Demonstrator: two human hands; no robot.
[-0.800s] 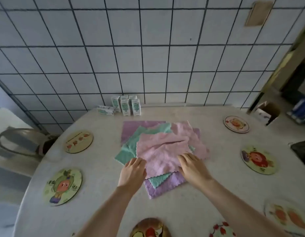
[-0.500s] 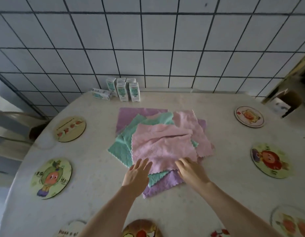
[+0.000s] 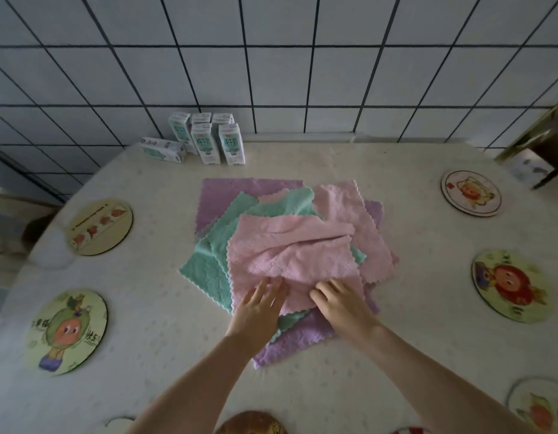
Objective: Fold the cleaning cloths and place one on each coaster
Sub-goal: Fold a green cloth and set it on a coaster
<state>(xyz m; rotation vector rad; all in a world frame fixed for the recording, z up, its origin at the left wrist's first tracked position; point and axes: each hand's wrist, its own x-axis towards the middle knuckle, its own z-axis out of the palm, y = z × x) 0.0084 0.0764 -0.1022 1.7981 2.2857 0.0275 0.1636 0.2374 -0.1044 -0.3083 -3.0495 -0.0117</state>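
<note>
A loose pile of cleaning cloths lies in the middle of the table: a pink cloth [image 3: 290, 249] on top, teal cloths [image 3: 209, 270] and purple cloths [image 3: 234, 192] under it. My left hand [image 3: 259, 308] rests flat with straight fingers on the pink cloth's near left edge. My right hand [image 3: 340, 302] lies on its near right edge with the fingers bent onto the fabric. Round picture coasters ring the pile, bare: two on the left [image 3: 99, 227] [image 3: 65, 330] and two on the right [image 3: 470, 192] [image 3: 512, 285].
Several small milk cartons [image 3: 209, 139] stand at the table's far edge against the tiled wall, one lying on its side [image 3: 163, 150]. More coasters show at the near edge [image 3: 252, 424] [image 3: 540, 405]. A chair [image 3: 540, 151] stands at the far right.
The view has tilted down and moved closer. Both hands slid a little further onto the pink cloth's near edge; the left fingers have straightened and spread.
</note>
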